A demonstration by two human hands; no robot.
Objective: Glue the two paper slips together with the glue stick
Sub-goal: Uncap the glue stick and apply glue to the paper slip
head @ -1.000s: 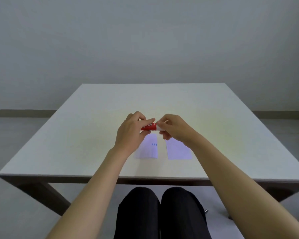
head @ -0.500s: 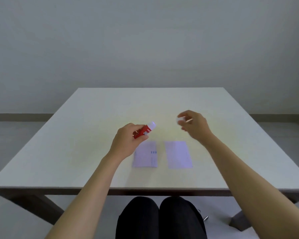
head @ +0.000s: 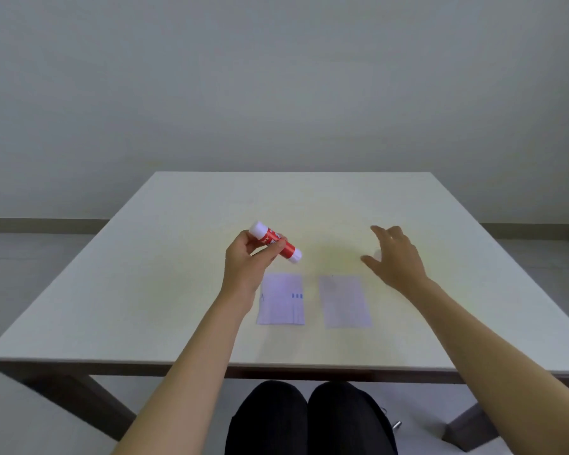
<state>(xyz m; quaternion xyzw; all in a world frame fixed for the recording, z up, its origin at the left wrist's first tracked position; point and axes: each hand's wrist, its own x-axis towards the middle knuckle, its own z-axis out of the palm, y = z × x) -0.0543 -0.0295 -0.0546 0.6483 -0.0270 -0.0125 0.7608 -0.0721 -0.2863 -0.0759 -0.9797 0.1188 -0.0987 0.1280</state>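
Note:
Two pale paper slips lie flat side by side near the table's front: the left slip (head: 281,300) has small blue marks, the right slip (head: 345,302) is plain. My left hand (head: 248,267) hovers just behind the left slip and grips the red glue stick (head: 276,243). The stick is uncapped and tilted, its white glue end pointing down and right. My right hand (head: 396,257) is low over the table behind and to the right of the right slip, fingers spread. The small white cap (head: 377,254) shows at its palm, mostly hidden.
The white table (head: 178,290) holds only the slips and the cap. Its front edge runs just above my knees (head: 309,418). A plain wall and floor lie beyond the far edge.
The hands pulled the cap off the glue stick and moved apart. My right hand carried the cap right and down to the table; my left hand turned the stick's open end downward.

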